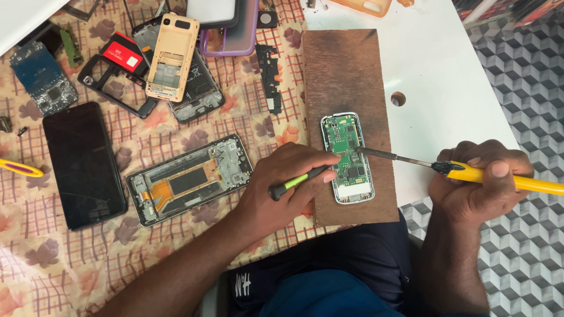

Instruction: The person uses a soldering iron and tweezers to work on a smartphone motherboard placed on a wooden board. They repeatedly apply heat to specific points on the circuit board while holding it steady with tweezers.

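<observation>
A small opened phone [347,158] with a green circuit board lies on a brown wooden board [346,76]. My left hand [282,185] rests beside the phone's left edge, gripping a slim black and green tool [296,181] whose tip meets the circuit board. My right hand [479,185] holds a yellow-handled soldering iron [505,179]. Its dark metal tip touches the circuit board from the right, near the board's middle.
On the patterned cloth lie an opened smartphone frame [188,179], a black phone screen [82,164], a tan phone shell [170,56], a blue circuit board [44,79] and other loose parts. A white tabletop [435,64] with a round hole lies right of the wooden board.
</observation>
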